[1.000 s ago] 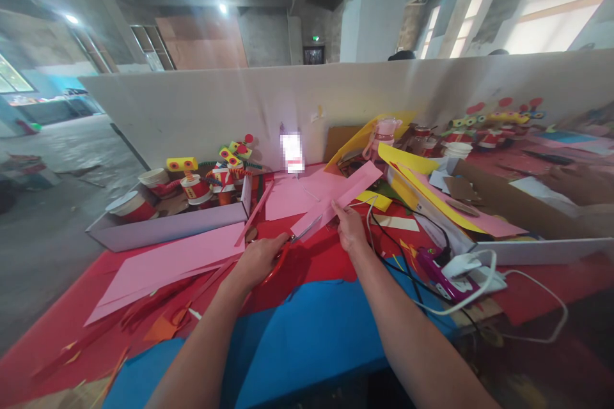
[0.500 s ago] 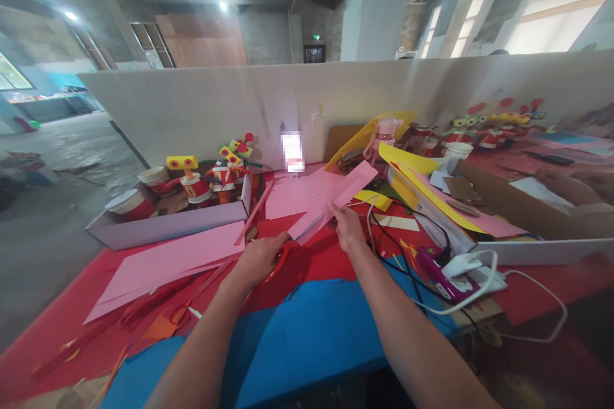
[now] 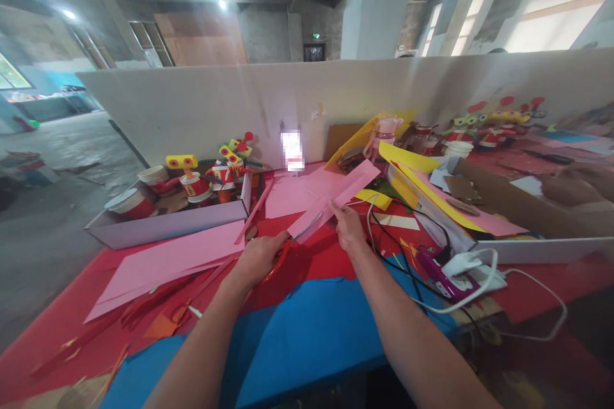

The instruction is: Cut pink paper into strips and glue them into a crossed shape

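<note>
My left hand (image 3: 263, 258) is closed round the red handles of a pair of scissors (image 3: 284, 259). Their metal blades lie along the near end of a long pink paper strip (image 3: 352, 186). My right hand (image 3: 346, 225) pinches that strip by its edge, just beyond the blade tips, and the strip slants up to the right. Under its far side lies a larger pink sheet (image 3: 288, 197). Left of my left hand, more pink sheets (image 3: 167, 262) are spread on the red table covering (image 3: 330, 265).
At left, an open box (image 3: 167, 230) holds paper-cup figures. To the right are a purple power strip (image 3: 439, 275) with cables and a cardboard box (image 3: 537, 252) of paper scraps. Blue paper (image 3: 307, 332) lies nearest me. Another person's hand (image 3: 570, 185) is at far right.
The scissor blades have shifted slightly against the pink strip. Both my hands stay almost where they were. The other person's hand at far right has moved a little.
</note>
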Tool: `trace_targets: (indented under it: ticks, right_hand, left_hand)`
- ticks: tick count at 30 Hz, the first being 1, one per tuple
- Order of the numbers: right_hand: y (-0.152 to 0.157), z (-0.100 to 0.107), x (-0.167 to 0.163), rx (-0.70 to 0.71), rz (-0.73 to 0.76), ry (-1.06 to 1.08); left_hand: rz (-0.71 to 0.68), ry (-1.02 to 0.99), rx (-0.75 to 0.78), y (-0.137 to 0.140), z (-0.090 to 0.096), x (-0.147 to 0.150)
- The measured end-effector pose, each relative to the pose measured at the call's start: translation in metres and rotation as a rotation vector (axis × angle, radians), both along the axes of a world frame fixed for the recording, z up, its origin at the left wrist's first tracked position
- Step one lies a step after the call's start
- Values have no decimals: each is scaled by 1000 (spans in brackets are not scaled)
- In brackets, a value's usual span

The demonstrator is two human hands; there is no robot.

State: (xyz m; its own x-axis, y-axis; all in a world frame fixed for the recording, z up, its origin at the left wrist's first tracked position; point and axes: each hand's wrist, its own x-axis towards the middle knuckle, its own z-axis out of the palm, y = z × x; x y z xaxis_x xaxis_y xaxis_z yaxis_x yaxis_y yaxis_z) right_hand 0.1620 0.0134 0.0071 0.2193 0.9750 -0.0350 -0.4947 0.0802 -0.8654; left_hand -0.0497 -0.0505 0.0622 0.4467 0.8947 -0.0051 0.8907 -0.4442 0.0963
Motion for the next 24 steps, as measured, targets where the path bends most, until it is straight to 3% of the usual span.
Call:
trace_targets:
  ticks: [24]
  right_hand:
    - [-7,5,-8,-14,23,5]
  left_hand:
    - [46,45,43,5,-9,-1]
